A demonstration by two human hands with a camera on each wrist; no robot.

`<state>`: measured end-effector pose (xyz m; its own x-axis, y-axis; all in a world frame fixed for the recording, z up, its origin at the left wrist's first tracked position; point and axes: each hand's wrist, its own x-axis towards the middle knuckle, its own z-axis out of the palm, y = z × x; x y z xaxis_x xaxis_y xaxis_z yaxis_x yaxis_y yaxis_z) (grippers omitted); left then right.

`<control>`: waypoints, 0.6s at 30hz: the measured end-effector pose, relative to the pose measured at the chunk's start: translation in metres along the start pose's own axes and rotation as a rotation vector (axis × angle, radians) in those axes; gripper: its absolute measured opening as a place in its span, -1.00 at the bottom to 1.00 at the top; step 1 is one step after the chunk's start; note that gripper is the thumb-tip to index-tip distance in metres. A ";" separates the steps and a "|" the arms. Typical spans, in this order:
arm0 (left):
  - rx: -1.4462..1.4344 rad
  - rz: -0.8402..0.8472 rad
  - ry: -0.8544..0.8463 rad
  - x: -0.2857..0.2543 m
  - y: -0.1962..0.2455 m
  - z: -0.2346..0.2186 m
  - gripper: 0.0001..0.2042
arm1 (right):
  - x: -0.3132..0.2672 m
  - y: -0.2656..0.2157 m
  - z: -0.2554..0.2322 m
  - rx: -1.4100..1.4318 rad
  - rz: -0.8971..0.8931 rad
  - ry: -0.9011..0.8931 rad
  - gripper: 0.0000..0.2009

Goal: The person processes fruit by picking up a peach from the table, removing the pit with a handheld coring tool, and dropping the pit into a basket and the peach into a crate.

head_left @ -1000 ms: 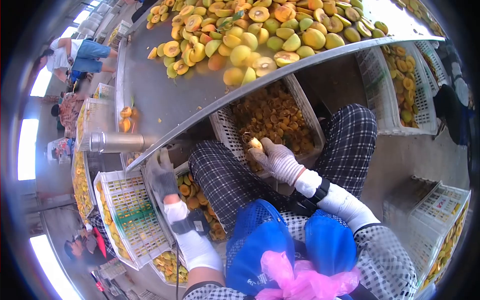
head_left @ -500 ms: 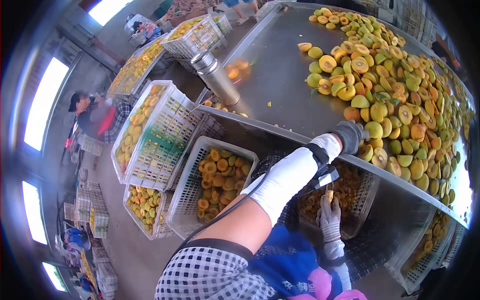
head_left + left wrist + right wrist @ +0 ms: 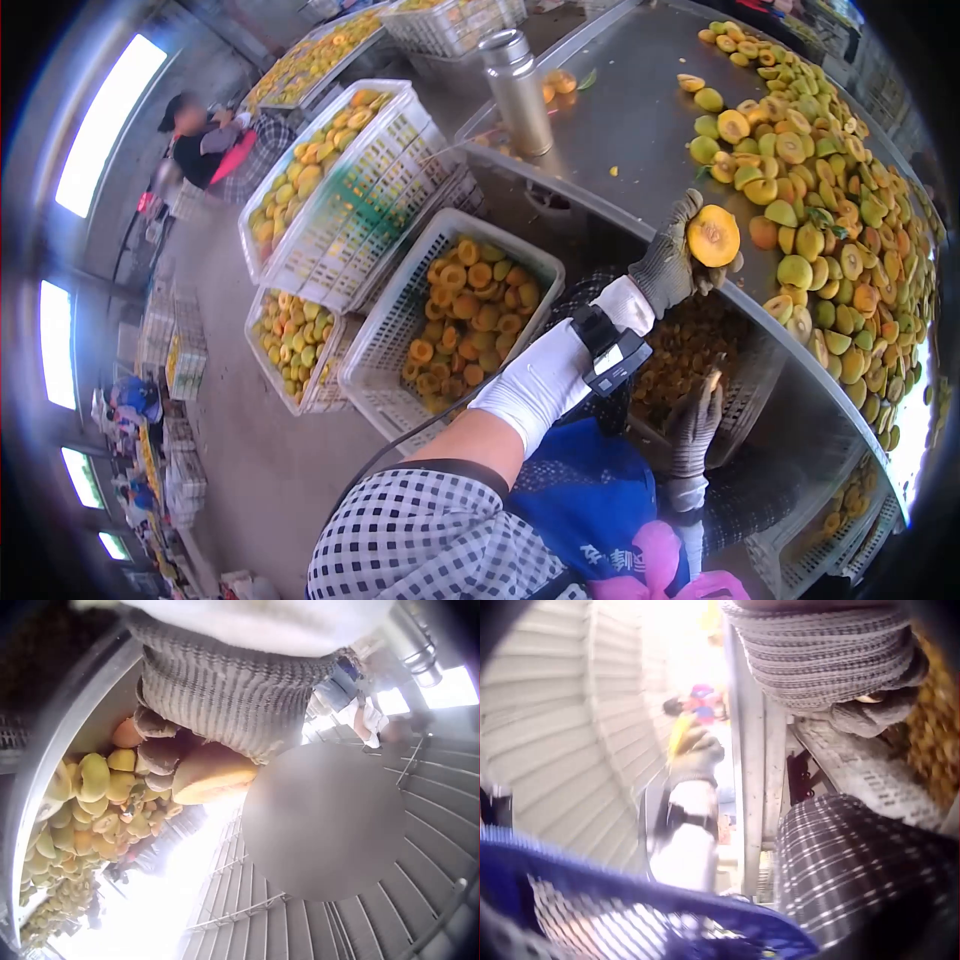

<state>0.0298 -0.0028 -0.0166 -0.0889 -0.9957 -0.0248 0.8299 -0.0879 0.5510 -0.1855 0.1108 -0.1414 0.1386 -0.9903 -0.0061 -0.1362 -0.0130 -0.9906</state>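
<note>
In the head view my left hand (image 3: 672, 262), in a dark grey glove, grips a halved orange-yellow fruit (image 3: 713, 236), cut face up, above the metal table's edge. The left wrist view shows curled gloved fingers (image 3: 159, 754) against the half fruit (image 3: 214, 776). Lower down, over a crate of orange scraps (image 3: 690, 350), my right hand (image 3: 695, 425) in a light knit glove holds a small tool (image 3: 713, 378), mostly hidden by the fingers. In the right wrist view that hand (image 3: 840, 667) is curled, a small light piece showing between its fingers.
Halved fruit (image 3: 850, 230) is heaped on the metal table (image 3: 640, 110). A steel flask (image 3: 518, 95) stands at its left corner. A crate of halves (image 3: 465, 320) sits beside the knees, with more stacked crates (image 3: 350, 220) left of it. Another person (image 3: 215, 150) is farther back.
My left hand has moved from low beside the crates to the fruit heap, then back from it with a half fruit now in its grip. The head view has turned.
</note>
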 end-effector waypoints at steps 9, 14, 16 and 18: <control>0.011 0.169 0.222 -0.065 -0.063 -0.004 -0.55 | -0.018 -0.064 0.021 0.240 0.081 -0.146 -0.77; 0.102 -0.077 0.156 -0.083 -0.035 -0.014 -0.43 | -0.012 -0.046 0.005 0.130 0.243 -0.093 -0.84; 0.059 -0.121 0.146 -0.091 -0.038 -0.019 -0.41 | -0.012 -0.051 0.005 -0.045 0.101 -0.106 -0.83; 0.095 -0.144 0.196 -0.092 -0.047 -0.020 -0.38 | -0.015 -0.063 0.002 0.272 0.295 -0.131 -0.80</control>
<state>0.0101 0.0921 -0.0569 -0.0858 -0.9605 -0.2649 0.7600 -0.2350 0.6060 -0.1766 0.1264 -0.0788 0.2585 -0.9199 -0.2950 0.0727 0.3230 -0.9436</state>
